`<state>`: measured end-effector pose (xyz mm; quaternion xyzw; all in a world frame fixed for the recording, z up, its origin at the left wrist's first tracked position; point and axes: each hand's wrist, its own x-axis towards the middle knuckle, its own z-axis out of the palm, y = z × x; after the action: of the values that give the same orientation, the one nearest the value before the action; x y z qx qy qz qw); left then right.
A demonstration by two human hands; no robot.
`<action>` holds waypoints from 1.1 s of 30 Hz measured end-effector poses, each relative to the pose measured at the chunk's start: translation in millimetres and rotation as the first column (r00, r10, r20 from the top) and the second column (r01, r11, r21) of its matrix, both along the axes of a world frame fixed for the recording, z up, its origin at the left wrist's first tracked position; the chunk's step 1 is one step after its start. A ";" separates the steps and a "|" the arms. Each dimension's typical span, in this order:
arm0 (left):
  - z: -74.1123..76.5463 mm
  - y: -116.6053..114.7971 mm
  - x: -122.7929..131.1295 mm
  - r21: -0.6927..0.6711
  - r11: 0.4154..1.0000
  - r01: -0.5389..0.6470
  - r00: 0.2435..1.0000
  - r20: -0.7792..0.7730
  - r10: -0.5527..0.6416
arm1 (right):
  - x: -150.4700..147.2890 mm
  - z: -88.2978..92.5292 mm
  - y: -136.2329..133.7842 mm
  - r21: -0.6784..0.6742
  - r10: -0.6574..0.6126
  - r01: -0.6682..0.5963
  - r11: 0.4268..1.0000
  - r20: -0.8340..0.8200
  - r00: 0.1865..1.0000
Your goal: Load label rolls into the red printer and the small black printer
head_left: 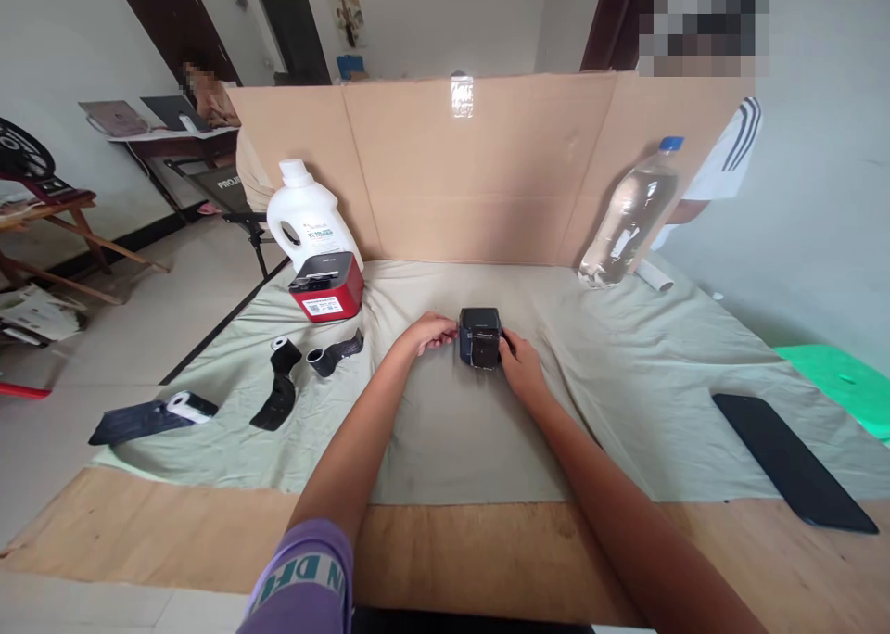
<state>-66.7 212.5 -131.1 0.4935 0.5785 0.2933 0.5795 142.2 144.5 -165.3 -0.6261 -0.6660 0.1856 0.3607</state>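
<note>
A small black boxy device (481, 337) rests on the green cloth (473, 439) in front of me. My right hand (521, 363) grips its right side, with the thumb and fingers at the edge. At the left side is my left hand (435, 332), its fingers curled together and the tips close to the device. Whether those fingers pinch something small, I cannot make out. To the left lie partly unrolled black ribbon rolls: one black roll (334, 354), another black roll (282, 384) and a third roll (157, 416) with a white end.
A red and black boxy device (326, 288) stands before a white jug (310, 212). A cardboard screen (465, 180) rises at the back. At right are a clear bottle (632, 217), a white tube (654, 274) and a black phone (793, 458). A person (730, 152) is behind the screen.
</note>
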 end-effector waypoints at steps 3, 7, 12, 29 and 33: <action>-2.8 0.7 -0.4 -0.006 1.000 -0.017 1.000 0.002 0.017 | 0.2 -0.6 0.2 0.014 -0.004 0.004 1.000 -0.007 1.000; -0.6 0.7 0.5 -0.030 0.999 -0.040 0.999 -0.008 0.040 | 0.8 -0.3 0.3 0.021 0.013 -0.012 1.000 -0.055 0.998; 1.0 0.6 5.4 -0.047 0.996 -0.077 0.997 -0.025 0.076 | -0.5 2.4 -1.2 0.002 0.008 -0.008 1.000 -0.089 0.996; -0.5 -2.6 11.3 -0.013 0.993 -0.119 0.992 -0.049 0.118 | -1.5 0.9 -1.2 0.027 0.015 -0.012 1.000 -0.111 0.994; 2.5 -5.4 11.9 -0.006 0.994 -0.114 0.992 -0.058 0.113 | -1.2 1.8 -1.5 0.009 0.009 -0.008 1.000 -0.122 0.992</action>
<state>-54.8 207.1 -128.6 0.4655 0.6235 0.3087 0.5471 141.0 142.9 -163.5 -0.6091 -0.6462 0.2220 0.4027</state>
